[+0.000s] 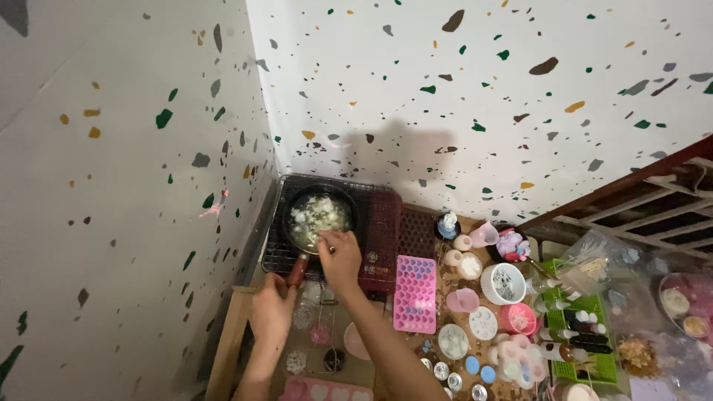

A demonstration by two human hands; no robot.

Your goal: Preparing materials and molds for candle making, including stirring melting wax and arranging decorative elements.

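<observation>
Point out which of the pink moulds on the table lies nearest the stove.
The tall pink heart-cavity mould, standing lengthwise right beside the stove. The other pink mould lies at the table's near edge, between the arms.

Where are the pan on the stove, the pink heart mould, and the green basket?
Pan (321,213), head view: on the pale chunks melting inside it.
Pink heart mould (414,293), head view: on the middle of its grid of hollows.
Green basket (594,303), head view: on its upper rim by the bottles.

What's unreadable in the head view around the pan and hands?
- Tool in right hand: hidden by the fingers over the pan.
- Pan handle: left hand covers its end.
- White chunks in pan: too small to identify.
- Heart moulds: cut off by bottom edge.
</observation>
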